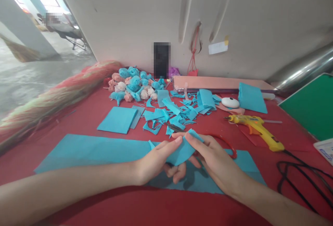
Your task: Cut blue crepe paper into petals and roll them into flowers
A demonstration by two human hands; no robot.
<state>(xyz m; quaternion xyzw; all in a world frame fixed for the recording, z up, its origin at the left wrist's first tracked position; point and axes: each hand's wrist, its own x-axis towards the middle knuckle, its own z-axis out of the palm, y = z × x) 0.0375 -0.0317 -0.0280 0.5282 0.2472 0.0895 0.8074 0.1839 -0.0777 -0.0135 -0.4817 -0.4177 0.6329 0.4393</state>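
Observation:
Between my two hands is a small piece of blue crepe paper [179, 155]. My left hand [162, 153] pinches its left part, thumb on top and fingers curled below. The thumb and fingers of my right hand [212, 153] grip its upper right part. Beneath both hands a long blue crepe paper strip [99, 151] lies flat on the red tabletop [109, 205]. Scissors with red handles [232, 149] rest just beyond the hands, partly hidden by my right hand. Several blue paper scraps [156, 115] are scattered past them.
Blue, pink and white paper flowers [135, 84] are heaped at the back left. A folded blue sheet [118, 119] lies nearer. At right are a yellow glue gun [257, 129] with a black cord [293, 167], a white oval object [230, 102] and a green board [312, 104].

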